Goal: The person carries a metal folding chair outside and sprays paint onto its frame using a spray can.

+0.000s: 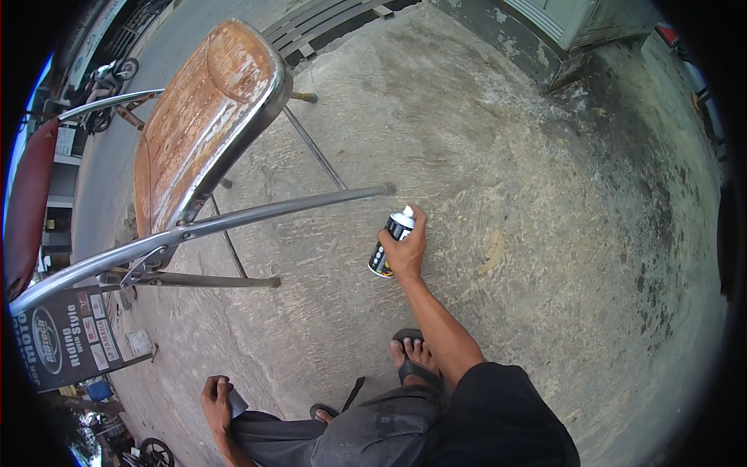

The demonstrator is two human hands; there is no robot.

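My right hand grips a small black spray can with a white cap, held out over the concrete ground, its nozzle end pointing toward the chair. A folding metal chair stands tilted at the left, with a rusty brown seat and chrome tube legs; one leg end is just above the can. My left hand rests low at my knee, closed around a small pale object whose kind I cannot tell.
My sandalled feet and dark trousers fill the lower middle. A printed sign board leans at lower left. A motorbike stands at upper left. A slatted drain grate and a wall base lie beyond the chair.
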